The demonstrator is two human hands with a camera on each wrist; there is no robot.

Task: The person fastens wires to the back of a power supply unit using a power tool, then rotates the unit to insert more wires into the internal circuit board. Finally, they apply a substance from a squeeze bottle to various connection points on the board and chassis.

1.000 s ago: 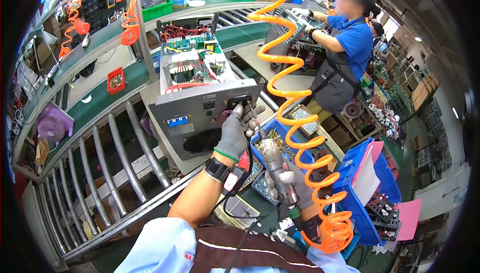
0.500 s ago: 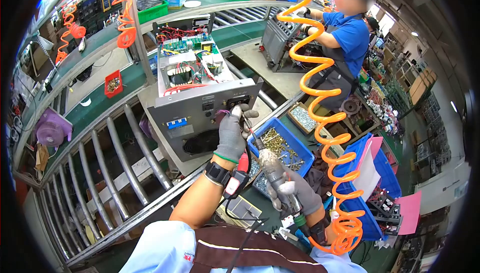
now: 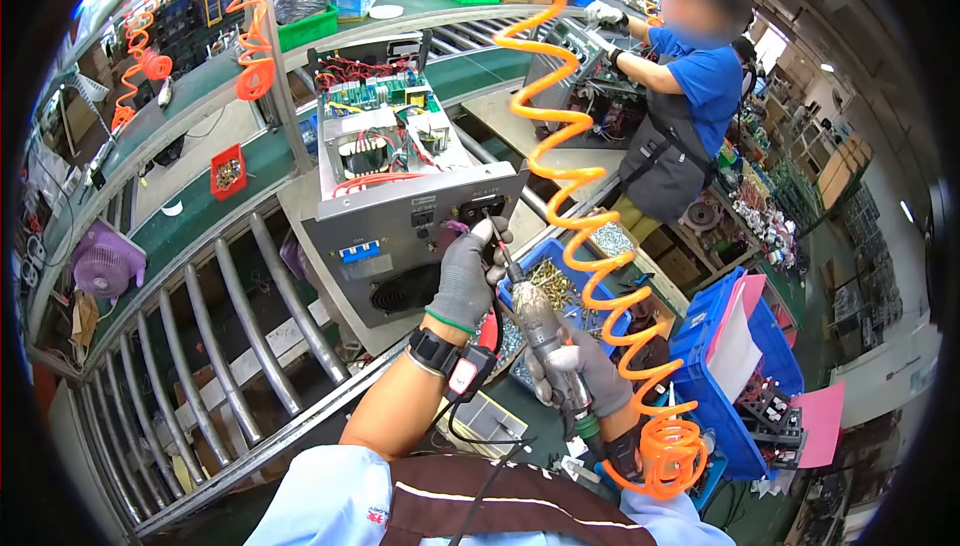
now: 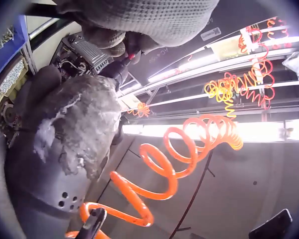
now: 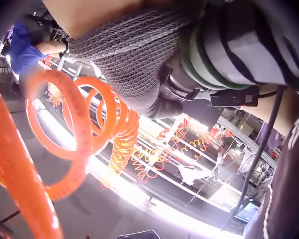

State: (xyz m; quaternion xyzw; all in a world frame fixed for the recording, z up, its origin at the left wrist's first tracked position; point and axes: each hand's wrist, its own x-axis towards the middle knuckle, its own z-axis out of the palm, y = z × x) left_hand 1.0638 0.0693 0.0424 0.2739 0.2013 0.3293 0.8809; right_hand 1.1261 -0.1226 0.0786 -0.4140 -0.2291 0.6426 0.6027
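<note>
A grey metal chassis (image 3: pixel 400 216) with open wiring on top stands on the roller conveyor, its front panel facing me. My left hand (image 3: pixel 468 274), in a grey glove, is at the panel's black socket (image 3: pixel 480 209) and pinches the thin bit of a pneumatic screwdriver (image 3: pixel 540 324) near its tip. My gloved right hand (image 3: pixel 580 371) grips the driver's body lower down, also seen in the left wrist view (image 4: pixel 74 124). An orange coiled air hose (image 3: pixel 570 196) rises from the driver. The bit's tip is hidden behind my left fingers.
A blue bin of brass screws (image 3: pixel 575 298) sits right of the chassis, with smaller screw trays beside it. A larger blue crate (image 3: pixel 730 376) stands at right. Another worker in a blue shirt (image 3: pixel 700 76) handles a unit farther along. Steel rollers (image 3: pixel 230 306) lie at left.
Both hands stay at the panel socket with the driver. The orange hose has swung left across the view, and the other worker has lifted an arm.
</note>
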